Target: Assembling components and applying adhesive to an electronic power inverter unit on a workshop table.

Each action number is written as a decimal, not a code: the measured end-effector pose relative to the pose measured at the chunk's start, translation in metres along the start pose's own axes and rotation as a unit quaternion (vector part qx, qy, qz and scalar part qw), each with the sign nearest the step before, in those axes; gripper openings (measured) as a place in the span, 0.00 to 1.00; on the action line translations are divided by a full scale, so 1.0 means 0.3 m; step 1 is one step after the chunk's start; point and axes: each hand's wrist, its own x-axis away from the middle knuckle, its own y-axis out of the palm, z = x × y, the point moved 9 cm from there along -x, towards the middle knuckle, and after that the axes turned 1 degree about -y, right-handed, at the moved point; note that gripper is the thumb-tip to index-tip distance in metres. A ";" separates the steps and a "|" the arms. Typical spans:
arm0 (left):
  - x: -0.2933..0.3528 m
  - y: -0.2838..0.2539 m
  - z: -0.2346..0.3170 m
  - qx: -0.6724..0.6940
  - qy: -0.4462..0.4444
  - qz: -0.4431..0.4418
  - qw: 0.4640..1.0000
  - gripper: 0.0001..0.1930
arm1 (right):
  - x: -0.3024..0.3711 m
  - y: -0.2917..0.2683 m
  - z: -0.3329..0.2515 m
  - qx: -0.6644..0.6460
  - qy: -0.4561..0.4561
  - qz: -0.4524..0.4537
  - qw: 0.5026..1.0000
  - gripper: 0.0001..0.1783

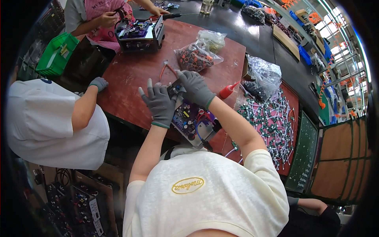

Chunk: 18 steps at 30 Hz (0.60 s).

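Observation:
A device with a purple circuit board (184, 114) and a bare metal plate (206, 129) lies in front of me at the table's near edge. My gloved left hand (158, 103) rests at its far left corner, fingers stretched apart, thumb side against a small black end panel (173, 89). From the right, my gloved right hand (195, 89) reaches over that panel with its fingers bent round it; the fingertips are partly hidden. Red-handled pliers (167, 69) lie just beyond my hands. To the right is a red squeeze bottle (227, 91) with a pointed nozzle.
Bags of small parts (194, 56) lie on the red table (130, 79). At right are a heap of white cables with green connectors (272, 126) and a plastic bag (265, 75). A co-worker in white sits left; another person handles an open device (139, 33) at the far end.

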 end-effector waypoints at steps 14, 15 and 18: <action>-0.017 0.051 0.006 -0.055 0.008 -0.026 0.998 0.20 | -0.019 0.027 0.056 -0.116 -0.049 0.003 0.992 0.37; -0.015 0.065 0.003 -0.078 0.011 -0.037 0.996 0.25 | -0.019 0.033 0.059 -0.125 -0.046 -0.004 0.991 0.39; -0.014 0.054 0.013 -0.054 0.013 -0.047 0.997 0.26 | -0.013 0.032 0.059 -0.128 -0.045 -0.004 0.991 0.40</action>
